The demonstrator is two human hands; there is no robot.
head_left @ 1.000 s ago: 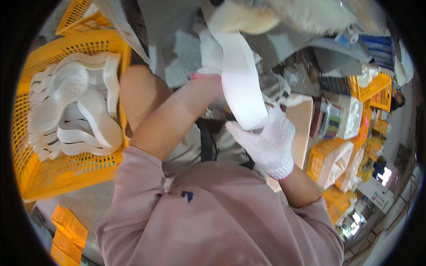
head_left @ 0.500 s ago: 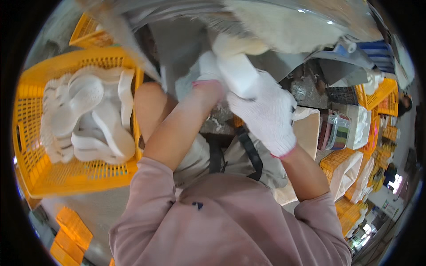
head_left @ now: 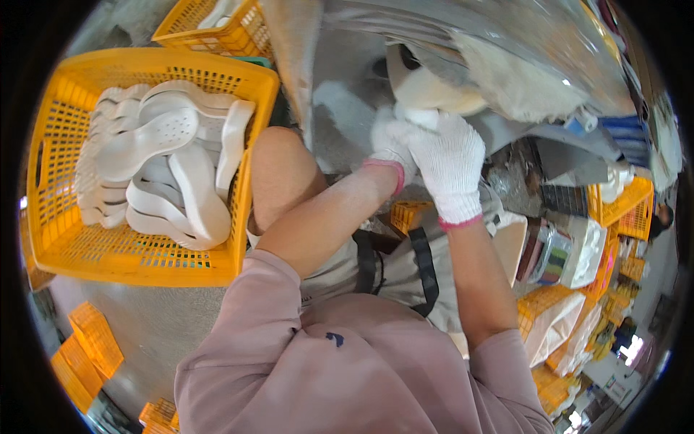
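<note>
Both hands, in white knitted work gloves with pink cuffs, are raised together in front of the person, pressed against a cream-coloured fluffy buffing wheel [head_left: 434,90] that sits under a grey metal machine hood [head_left: 506,43]. The right hand [head_left: 450,163] has its fingers curled tight over the end of a white foam shoe sole [head_left: 421,116], of which only a small rounded tip shows above the knuckles, touching the wheel's lower edge. The left hand [head_left: 389,145] lies just beside and partly behind the right one, its fingers bent around the same piece, though how firmly they close cannot be told. At the person's left, beside the bare knee [head_left: 278,170], stands a large yellow perforated plastic crate [head_left: 69,239] holding a loose pile of white foam soles [head_left: 163,173]. A second yellow crate [head_left: 210,29] stands beyond its far edge.
</note>
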